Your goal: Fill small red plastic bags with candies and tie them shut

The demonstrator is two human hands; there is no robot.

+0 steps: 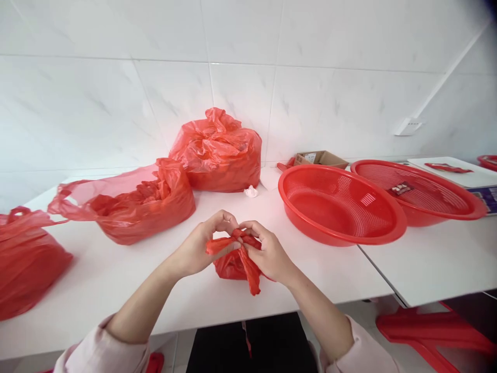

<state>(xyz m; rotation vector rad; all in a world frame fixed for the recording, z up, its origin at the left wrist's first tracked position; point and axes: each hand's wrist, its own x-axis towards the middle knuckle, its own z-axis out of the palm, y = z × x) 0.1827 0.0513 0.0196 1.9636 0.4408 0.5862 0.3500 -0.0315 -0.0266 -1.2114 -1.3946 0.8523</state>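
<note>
Left hand point(198, 248) | right hand point(269, 254) | fingers of both pinch handles of small red plastic bag point(233, 264) | frame centre, between hands, on white tabletop point(116, 280)

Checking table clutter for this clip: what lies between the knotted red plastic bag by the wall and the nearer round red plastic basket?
In the head view, a small crumpled white scrap lies on the white table between the knotted red plastic bag and the nearer round red plastic basket.
</note>
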